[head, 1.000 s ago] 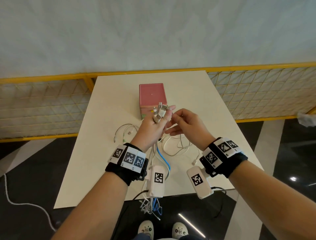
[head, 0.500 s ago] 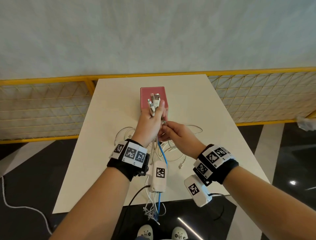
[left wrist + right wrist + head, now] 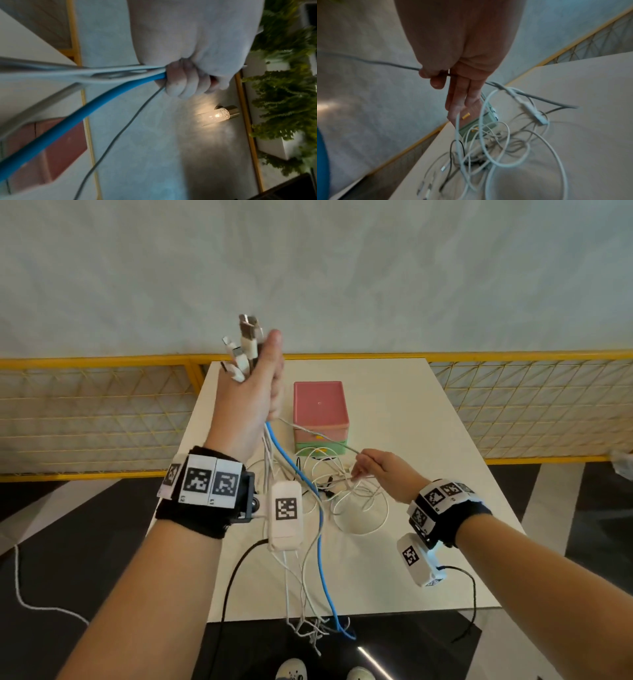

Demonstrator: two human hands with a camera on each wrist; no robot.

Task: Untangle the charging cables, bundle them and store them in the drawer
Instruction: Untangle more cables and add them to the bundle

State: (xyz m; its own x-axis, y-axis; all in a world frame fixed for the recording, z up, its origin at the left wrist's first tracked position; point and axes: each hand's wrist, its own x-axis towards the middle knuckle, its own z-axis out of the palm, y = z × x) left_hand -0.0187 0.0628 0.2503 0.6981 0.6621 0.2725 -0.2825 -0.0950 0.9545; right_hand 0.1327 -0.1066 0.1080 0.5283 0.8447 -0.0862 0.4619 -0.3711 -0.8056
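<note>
My left hand point(image 3: 260, 392) is raised high and grips a bunch of cables, their plugs point(image 3: 245, 347) sticking up above the fist. A blue cable point(image 3: 318, 529) and several white ones hang from it past the table's near edge; the left wrist view shows the fingers point(image 3: 185, 79) curled round them. Lower, my right hand point(image 3: 373, 470) pinches one thin white cable point(image 3: 322, 436) stretched taut from the left fist; thumb and forefinger point(image 3: 435, 77) clamp it. A tangle of white cables point(image 3: 346, 498) lies on the table point(image 3: 428, 440) under it. The pink drawer box point(image 3: 320, 409) stands behind.
A yellow mesh railing point(image 3: 513, 405) runs behind the table on both sides, with a pale wall beyond. Dark glossy floor lies around the table, with a white cord point(image 3: 24, 594) on it at left. My shoes point(image 3: 291, 674) show below the near edge.
My left hand has risen well above the table with the cable bunch. My right hand has slid down and to the right along one white cable, pulling it taut.
</note>
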